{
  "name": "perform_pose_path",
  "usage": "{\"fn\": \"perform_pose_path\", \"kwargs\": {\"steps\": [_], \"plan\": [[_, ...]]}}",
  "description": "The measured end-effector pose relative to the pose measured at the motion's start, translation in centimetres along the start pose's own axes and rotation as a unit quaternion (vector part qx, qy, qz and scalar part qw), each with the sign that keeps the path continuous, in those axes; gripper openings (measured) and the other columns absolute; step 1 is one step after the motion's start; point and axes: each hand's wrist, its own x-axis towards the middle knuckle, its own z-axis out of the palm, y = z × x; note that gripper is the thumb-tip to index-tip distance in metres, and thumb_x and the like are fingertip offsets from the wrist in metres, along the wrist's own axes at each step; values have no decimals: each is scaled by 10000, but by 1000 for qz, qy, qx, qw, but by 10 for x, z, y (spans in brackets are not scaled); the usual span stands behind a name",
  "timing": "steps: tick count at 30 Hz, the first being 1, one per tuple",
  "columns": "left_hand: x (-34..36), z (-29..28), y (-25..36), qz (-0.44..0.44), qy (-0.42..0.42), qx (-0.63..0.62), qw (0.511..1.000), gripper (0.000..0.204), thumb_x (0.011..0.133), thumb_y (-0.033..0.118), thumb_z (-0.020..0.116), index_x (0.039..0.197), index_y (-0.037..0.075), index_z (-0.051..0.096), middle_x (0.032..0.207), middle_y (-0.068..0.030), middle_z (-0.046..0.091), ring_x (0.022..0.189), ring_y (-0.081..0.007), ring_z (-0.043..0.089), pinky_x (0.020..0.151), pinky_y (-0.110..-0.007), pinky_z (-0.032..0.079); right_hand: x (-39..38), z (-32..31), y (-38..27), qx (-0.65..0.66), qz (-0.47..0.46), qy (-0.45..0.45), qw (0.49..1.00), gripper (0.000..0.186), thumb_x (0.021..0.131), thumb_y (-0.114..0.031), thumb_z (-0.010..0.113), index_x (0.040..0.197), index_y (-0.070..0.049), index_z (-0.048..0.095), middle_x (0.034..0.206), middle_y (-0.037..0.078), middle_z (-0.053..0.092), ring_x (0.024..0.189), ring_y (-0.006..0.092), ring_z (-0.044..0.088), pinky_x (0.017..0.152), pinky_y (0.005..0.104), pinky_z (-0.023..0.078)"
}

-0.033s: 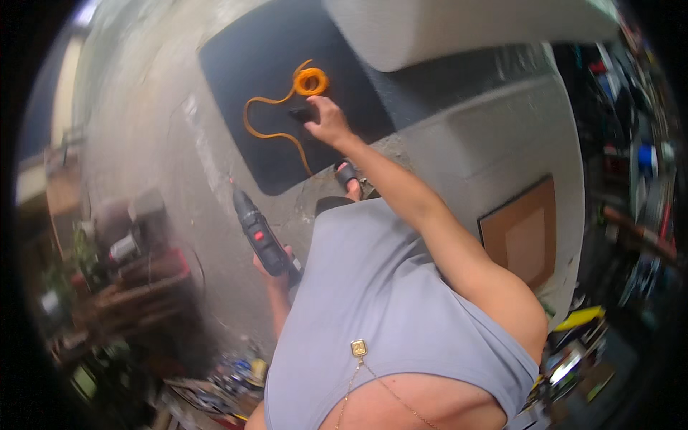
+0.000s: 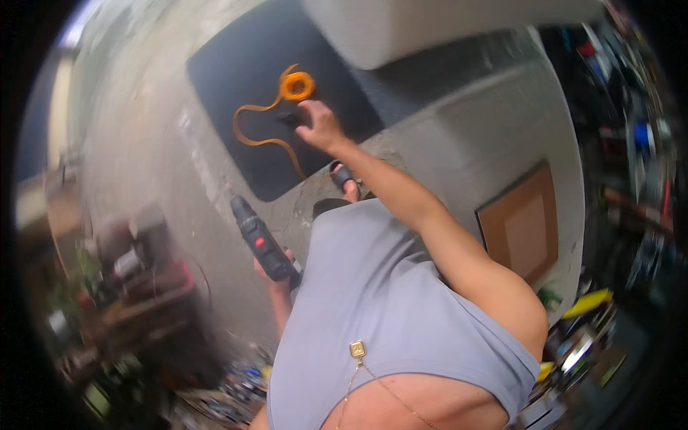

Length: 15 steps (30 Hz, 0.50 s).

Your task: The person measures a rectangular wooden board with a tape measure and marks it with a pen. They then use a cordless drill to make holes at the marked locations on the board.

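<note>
My left hand (image 2: 285, 258) is wrapped round the grip of a dark cordless drill (image 2: 261, 240) with a red button, low on the left beside my shirt. Its bit points away from me. My right hand (image 2: 320, 127) reaches over a dark flat panel (image 2: 265, 168), its thumb and fingers apart. Just past those fingertips lies a small black object (image 2: 289, 118), too blurred to name. Close by on the panel is a coil of orange strap (image 2: 297, 86), its loose end winding left and then toward me.
A brown framed board (image 2: 523, 222) leans on the pale curved surface (image 2: 451, 158) at right. Mixed tools and clutter (image 2: 588, 344) fill the right edge. Wooden pieces (image 2: 143, 301) and plants stand at left. My sandalled foot (image 2: 344, 175) is on the concrete floor near the panel.
The view has shifted slightly, so the panel and strap sit a little further left. My right hand stays by the black object; my left still holds the drill.
</note>
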Motion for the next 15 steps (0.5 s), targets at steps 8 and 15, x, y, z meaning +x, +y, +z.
{"fn": "perform_pose_path", "kwargs": {"steps": [8,15], "plan": [[7,72,70,-99,-257,-238,931,675,698,76,724,1287,72,395,935,-49,589,767,-144,582,653,-268,488,-158,-113,-28,148,101,-157,971,342,661,-185,719,962,-47,631,889,93,644,812,222,629,737,324,508],[-79,182,133,195,-516,55,832,970,731,60,720,1474,116,99,1122,-117,582,917,-176,588,779,-299,487,-328,-248,-42,0,133,-76,988,438,678,-289,741,1040,-71,626,941,114,647,876,266,625,791,361,489]]}}
